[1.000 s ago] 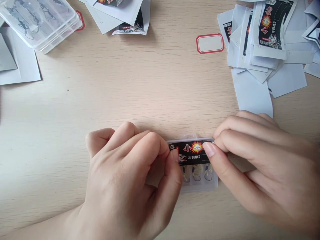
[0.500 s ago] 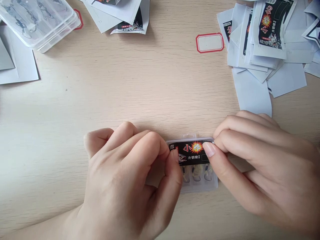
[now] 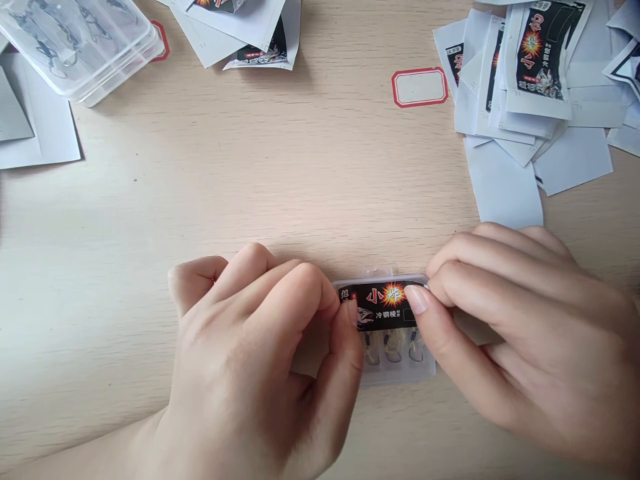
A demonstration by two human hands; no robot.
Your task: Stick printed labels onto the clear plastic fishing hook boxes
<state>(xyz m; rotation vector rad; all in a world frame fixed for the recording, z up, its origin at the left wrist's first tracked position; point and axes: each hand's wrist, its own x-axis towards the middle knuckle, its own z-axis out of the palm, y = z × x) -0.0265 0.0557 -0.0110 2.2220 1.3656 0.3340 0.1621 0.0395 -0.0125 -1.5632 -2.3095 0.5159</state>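
Pinching the small clear box [image 3: 397, 372] from both ends, the left hand [image 3: 245, 360] and right hand [image 3: 520, 320] were curled closed, with fingertips on the black label [image 3: 383, 300] across its top. That label read 小 and 冷钢棱 beside a starburst. Hooks [image 3: 393, 348] showed inside the box beneath it. The box lay on the bench [image 3: 150, 187] between the hands, with white paper packets [image 3: 530, 87] well beyond it to the right and a second clear box [image 3: 75, 47] well beyond it to the left.
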